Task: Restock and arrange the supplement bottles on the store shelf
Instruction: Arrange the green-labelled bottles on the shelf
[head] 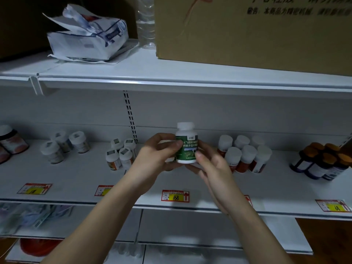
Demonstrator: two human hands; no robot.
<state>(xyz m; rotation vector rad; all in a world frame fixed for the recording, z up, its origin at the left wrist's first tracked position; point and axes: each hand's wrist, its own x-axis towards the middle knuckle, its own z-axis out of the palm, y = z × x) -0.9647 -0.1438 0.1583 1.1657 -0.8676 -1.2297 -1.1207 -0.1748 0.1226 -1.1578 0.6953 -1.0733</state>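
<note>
White shelf (200, 180) waits below; both the left hand (156, 151) and right hand (213, 164) hold the green bottle (186, 147) upright above its front edge, equally near

Both bare forearms rise from the lower frame toward its centre. The left hand (155, 152) and right hand (213, 164) meet there, fingers and thumbs curled, pinching one bottle upright.

You hold a white bottle (186, 143), white cap, green label with white lettering. Shelf (80, 174) white. Bottles to the right (245, 153): white caps, red-orange labels. Far-right bottles (322, 162): orange caps, dark bodies. Price tags (175, 195): red border, yellow patch, black digits. Brown carton (247, 33) above, dark print.
</note>
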